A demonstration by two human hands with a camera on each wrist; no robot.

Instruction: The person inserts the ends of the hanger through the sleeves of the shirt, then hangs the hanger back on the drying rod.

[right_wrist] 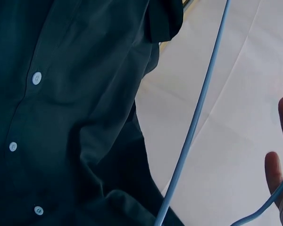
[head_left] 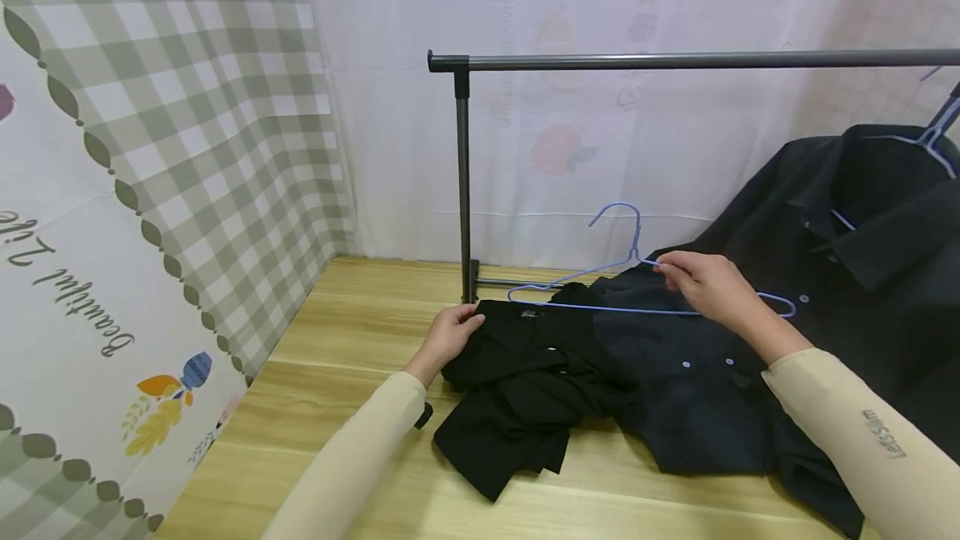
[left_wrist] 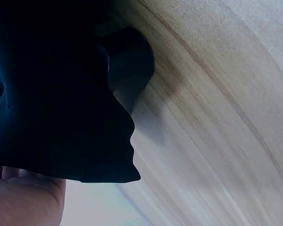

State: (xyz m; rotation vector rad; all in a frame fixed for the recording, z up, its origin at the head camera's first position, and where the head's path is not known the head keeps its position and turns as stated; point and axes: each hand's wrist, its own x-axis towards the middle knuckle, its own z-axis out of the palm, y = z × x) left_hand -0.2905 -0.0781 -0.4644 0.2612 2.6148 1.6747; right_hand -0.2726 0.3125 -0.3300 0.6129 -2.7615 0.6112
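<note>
My left hand pinches the upper left edge of a crumpled black shirt lying on the wooden table. A small label and pale buttons show on it. In the left wrist view, the fingers are partly hidden beneath the dark cloth. With thumb and fingertips, my right hand grips a thin blue clothes hanger by its shoulder, near the hook. The hanger is raised beside and above the shirt, with no garment on it. The right wrist view shows its blue bar in front of dark buttoned cloth.
A dark metal rack has a horizontal rail and an upright post. At right, a dark buttoned shirt hangs on another blue hanger. Curtains stand behind the wooden table, and a checked cloth is at left.
</note>
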